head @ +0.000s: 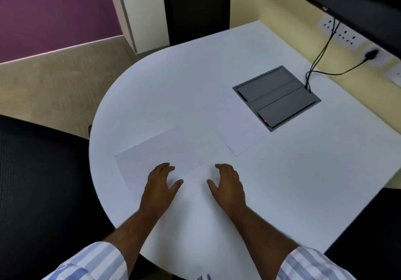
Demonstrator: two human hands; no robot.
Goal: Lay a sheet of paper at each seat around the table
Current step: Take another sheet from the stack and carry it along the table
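Two white sheets of paper lie flat on the white table point(173, 88). One sheet point(160, 156) sits near the left edge, by the black chair. The other sheet point(235, 125) lies toward the middle, touching the grey cable box. My left hand point(161, 184) rests on the near corner of the left sheet with fingers spread. My right hand point(227, 184) hovers just right of that sheet over bare table, fingers apart and holding nothing. Whether a further sheet lies under my forearms I cannot tell.
A grey cable box point(276, 97) with a red light is set into the table, with black cables point(323, 54) running to wall sockets point(345, 34). A black chair point(39, 182) stands at the left. Another dark chair point(373, 221) is at the right edge.
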